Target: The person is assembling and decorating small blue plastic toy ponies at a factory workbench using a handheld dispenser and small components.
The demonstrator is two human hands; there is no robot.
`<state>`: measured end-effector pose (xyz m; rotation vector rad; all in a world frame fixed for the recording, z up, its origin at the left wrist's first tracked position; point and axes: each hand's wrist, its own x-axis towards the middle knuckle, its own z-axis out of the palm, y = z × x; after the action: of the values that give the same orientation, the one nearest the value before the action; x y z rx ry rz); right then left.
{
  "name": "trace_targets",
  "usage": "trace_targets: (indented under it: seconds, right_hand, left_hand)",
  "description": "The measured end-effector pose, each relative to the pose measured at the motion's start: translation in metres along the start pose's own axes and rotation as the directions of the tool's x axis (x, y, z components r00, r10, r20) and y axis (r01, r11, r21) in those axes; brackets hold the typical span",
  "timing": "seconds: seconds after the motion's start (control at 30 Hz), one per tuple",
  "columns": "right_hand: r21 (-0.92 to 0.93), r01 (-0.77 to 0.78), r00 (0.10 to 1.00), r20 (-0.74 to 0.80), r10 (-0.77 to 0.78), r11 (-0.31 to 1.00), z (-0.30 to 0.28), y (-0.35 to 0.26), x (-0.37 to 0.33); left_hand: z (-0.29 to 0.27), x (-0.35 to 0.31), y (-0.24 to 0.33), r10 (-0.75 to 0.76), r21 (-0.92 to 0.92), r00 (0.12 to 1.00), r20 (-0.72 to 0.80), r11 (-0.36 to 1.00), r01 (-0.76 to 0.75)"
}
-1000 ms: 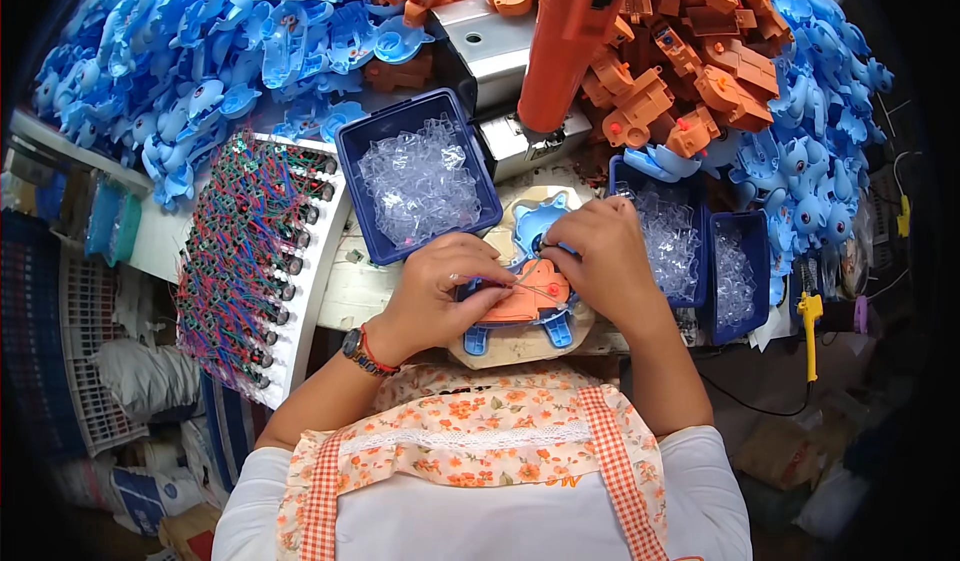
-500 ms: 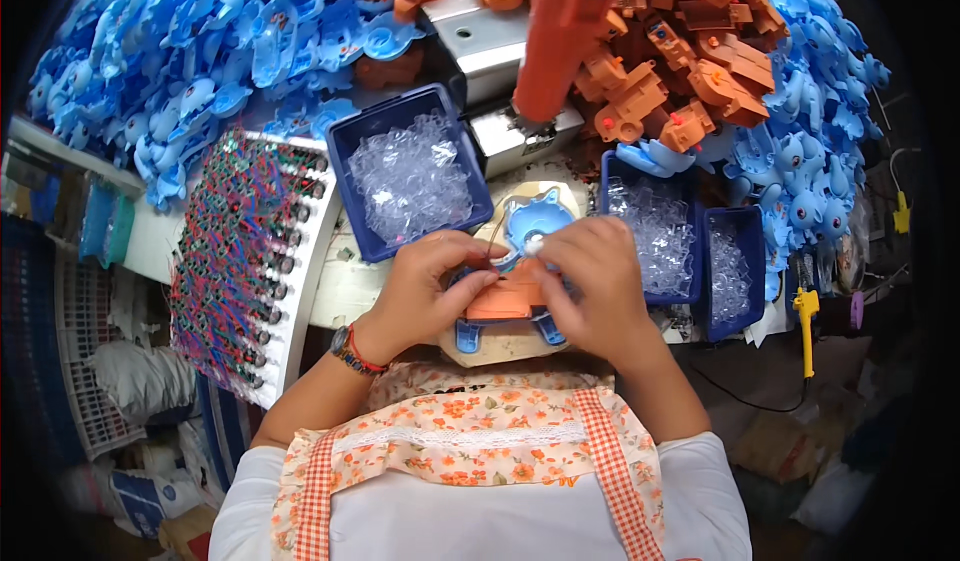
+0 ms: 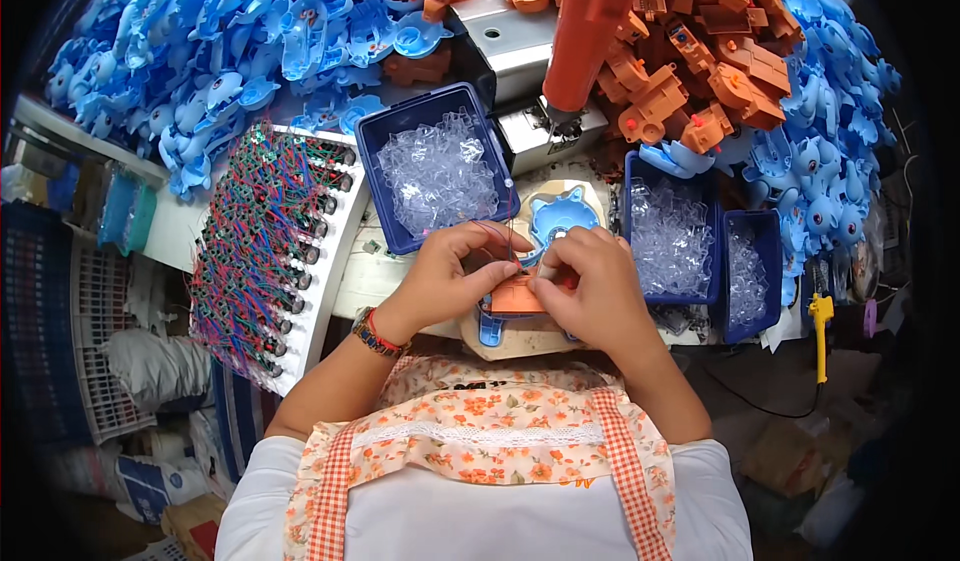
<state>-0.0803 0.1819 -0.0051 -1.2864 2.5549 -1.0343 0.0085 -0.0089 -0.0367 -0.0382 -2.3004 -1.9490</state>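
Observation:
An orange plastic housing (image 3: 515,299) lies on a blue animal-shaped shell (image 3: 560,216), which sits in a pale holder (image 3: 590,199) in front of me. My left hand (image 3: 465,273) is at the housing's upper left edge, thumb and forefinger pinched on thin wires (image 3: 511,223). The wires rise above the fingers and end in a small pale tip. My right hand (image 3: 592,286) is pinched at the housing's upper right edge, its fingertips close to the left ones. What lies between its fingers is hidden.
Blue bins of clear plastic parts stand left (image 3: 430,176) and right (image 3: 672,236). A white tray of wired parts (image 3: 265,261) is at the left. Blue shells (image 3: 210,71) and orange housings (image 3: 655,101) are heaped behind. A red-orange tool (image 3: 590,41) hangs above the holder.
The whole view has shifted slightly. The wires now stand up above my left fingers. My right fingers have come down onto the housing's edge; the small white piece at them no longer shows there.

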Motion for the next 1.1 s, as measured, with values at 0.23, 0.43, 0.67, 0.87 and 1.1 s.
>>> trace_targets:
  seconds: [0.23,0.43,0.67,0.87,1.1]
  right_hand:
    - [0.094,-0.015,0.996,0.087,0.007,0.995,-0.001,0.006,0.011]
    - [0.111,-0.023,0.999,0.038,0.018,0.994,0.005,0.006,0.007]
    - [0.103,0.009,1.000,0.014,-0.010,0.995,0.005,0.008,0.002]
    - [0.056,-0.013,0.997,-0.070,0.017,0.998,0.013,0.005,-0.005]
    - [0.068,0.006,0.994,-0.107,0.002,0.998,0.014,0.005,-0.012]
  left_hand:
    - [-0.001,0.002,-0.005,0.006,-0.050,1.000,0.020,0.999,-0.005]
    - [-0.007,0.004,0.001,0.118,0.146,0.990,0.083,0.981,-0.129]
    - [-0.009,0.011,0.027,0.261,0.390,0.939,0.222,0.859,-0.331]
    - [-0.003,0.005,0.037,0.336,0.633,0.894,0.298,0.632,-0.448]
    - [0.013,-0.009,0.024,0.380,0.552,0.920,0.099,0.748,-0.368]
